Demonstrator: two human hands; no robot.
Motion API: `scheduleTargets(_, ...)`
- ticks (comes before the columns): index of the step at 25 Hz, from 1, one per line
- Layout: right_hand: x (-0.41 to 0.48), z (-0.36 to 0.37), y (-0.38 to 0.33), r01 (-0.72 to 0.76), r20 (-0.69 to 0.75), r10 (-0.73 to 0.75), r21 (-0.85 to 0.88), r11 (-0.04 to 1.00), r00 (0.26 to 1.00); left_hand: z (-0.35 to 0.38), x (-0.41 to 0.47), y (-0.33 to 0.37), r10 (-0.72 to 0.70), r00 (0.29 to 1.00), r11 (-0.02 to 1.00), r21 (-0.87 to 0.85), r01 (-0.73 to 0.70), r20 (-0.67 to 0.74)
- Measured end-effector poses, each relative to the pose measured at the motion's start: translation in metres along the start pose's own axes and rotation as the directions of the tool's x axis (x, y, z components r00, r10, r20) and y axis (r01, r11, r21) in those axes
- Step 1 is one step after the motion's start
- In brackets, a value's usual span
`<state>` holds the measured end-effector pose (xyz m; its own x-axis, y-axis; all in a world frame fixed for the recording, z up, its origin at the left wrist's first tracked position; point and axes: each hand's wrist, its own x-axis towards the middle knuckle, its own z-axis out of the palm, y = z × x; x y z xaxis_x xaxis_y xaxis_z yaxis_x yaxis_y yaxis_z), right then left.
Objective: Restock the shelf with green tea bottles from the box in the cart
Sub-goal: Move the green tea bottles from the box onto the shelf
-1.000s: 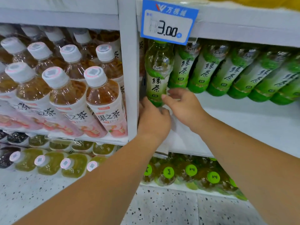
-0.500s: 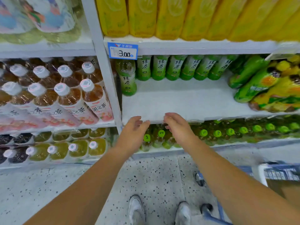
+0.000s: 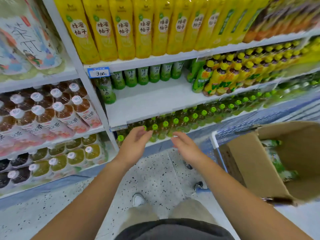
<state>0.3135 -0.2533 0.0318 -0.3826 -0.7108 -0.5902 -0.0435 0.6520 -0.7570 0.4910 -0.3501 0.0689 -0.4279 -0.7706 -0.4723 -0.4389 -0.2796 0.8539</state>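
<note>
left hand (image 3: 134, 146), right hand (image 3: 187, 147), fingers (image 3: 142, 133) apart and empty, green tea bottle (image 3: 106, 91) well above

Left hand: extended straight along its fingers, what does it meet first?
Probably the green-capped bottles just under the green tea shelf's front lip. The left hand is open and empty. Depth is unclear, so the lip could come first.

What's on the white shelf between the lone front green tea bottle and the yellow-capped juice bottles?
In the head view, only bare white shelf between the lone green tea bottle and the yellow-capped juice bottles; more green tea bottles stand further back.
</note>
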Motion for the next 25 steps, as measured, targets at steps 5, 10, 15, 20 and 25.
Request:
scheduleTargets(5,-0.055,-0.058,0.024,0.046,-0.087,-0.049,-0.04,0.998,0.995,0.045,-0.032,0.03,0.084,0.996,0.995,0.057,-0.086,0.041)
scheduleTargets(10,-0.09,-0.134,0.062,0.066,-0.191,-0.065,-0.005,0.998,0.979,0.119,-0.054,0.047,0.125,0.98,0.986,0.088,-0.139,0.152)
scheduleTargets(15,-0.126,-0.219,0.104,0.053,-0.325,-0.056,-0.018,0.998,0.944,0.214,-0.082,0.059,0.103,0.968,0.984,0.119,-0.133,0.227)
scheduleTargets(20,-0.146,-0.312,0.151,-0.009,-0.351,0.022,0.038,0.999,0.936,0.312,-0.095,0.084,0.095,0.949,0.983,0.123,-0.138,0.299)
scheduleTargets(25,-0.153,-0.381,0.182,-0.083,-0.398,0.119,0.107,0.991,0.91,0.385,-0.082,0.108,0.007,0.911,0.977,0.192,-0.095,0.413)
